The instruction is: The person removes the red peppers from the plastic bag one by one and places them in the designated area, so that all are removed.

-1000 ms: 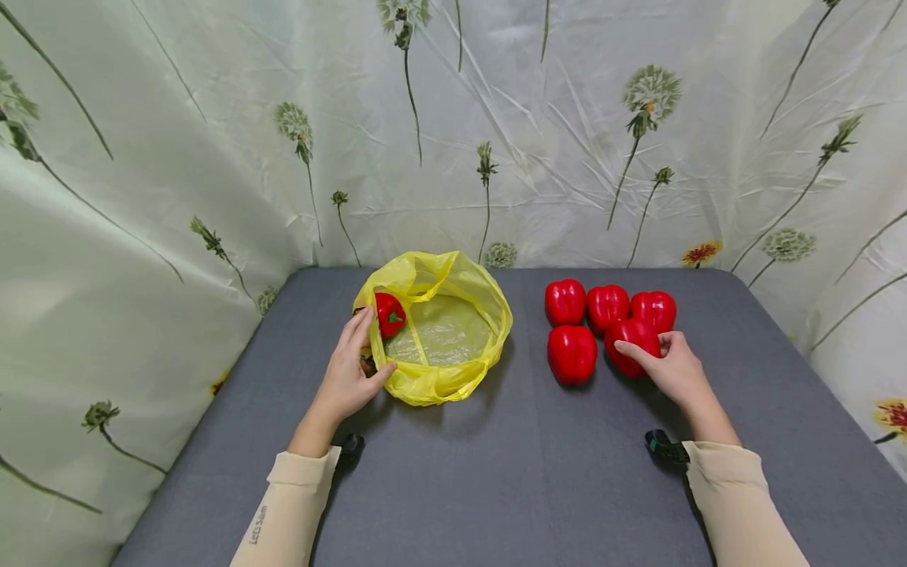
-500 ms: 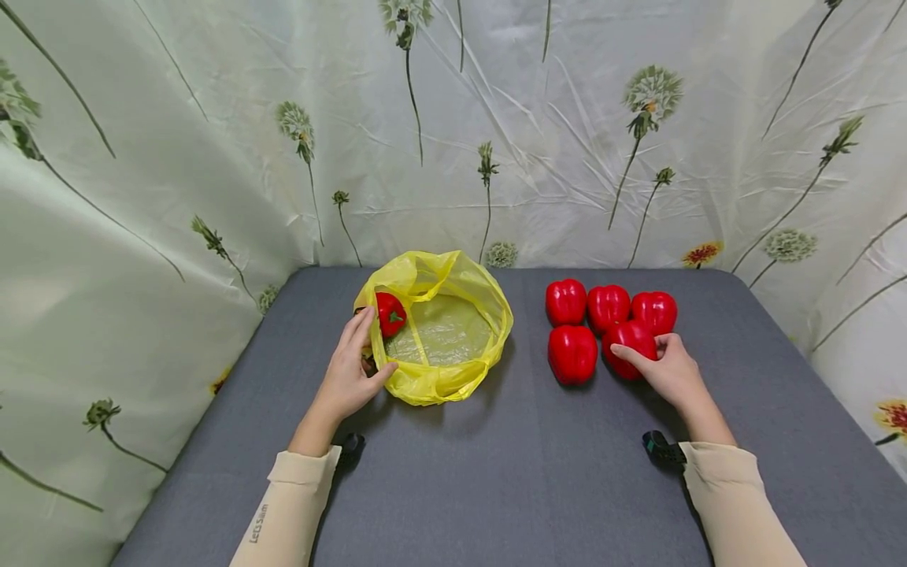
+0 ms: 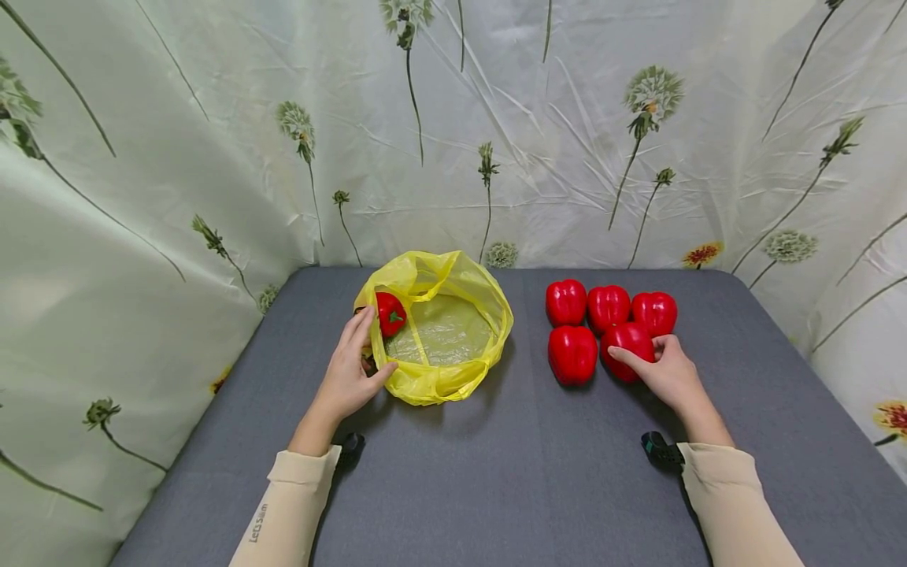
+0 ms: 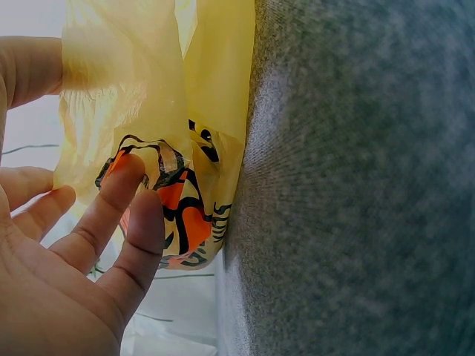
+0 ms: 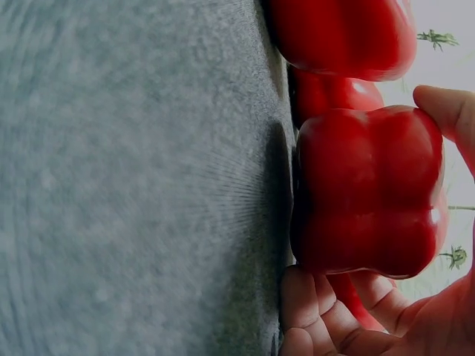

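The right hand (image 3: 669,376) curled its fingers and thumb round a red pepper (image 3: 627,346) at the front right of a cluster of 5 peppers on the grey table (image 3: 496,488). The wrist view showed that pepper (image 5: 367,189) gripped between thumb (image 5: 445,111) and fingers (image 5: 312,304), its base at the table surface; whether it rested there or was just clear I could not tell. A second pepper (image 3: 571,353) sat just beside it to the left, and 3 more (image 3: 608,305) stood in a row behind, close against it.

The left hand (image 3: 350,374) held the near-left rim of a yellow bag (image 3: 453,378), thumb inside and fingers along the outside, pinching the film. In the wrist view the fingers (image 4: 122,211) lay against the bag's printed orange-and-black patch (image 4: 185,215). The bag lay open on the table, well left of the cluster, with 1 pepper (image 3: 389,313) inside at its left wall, just beyond the fingertips.

A flowered cloth (image 3: 212,157) hung behind and beside the table.
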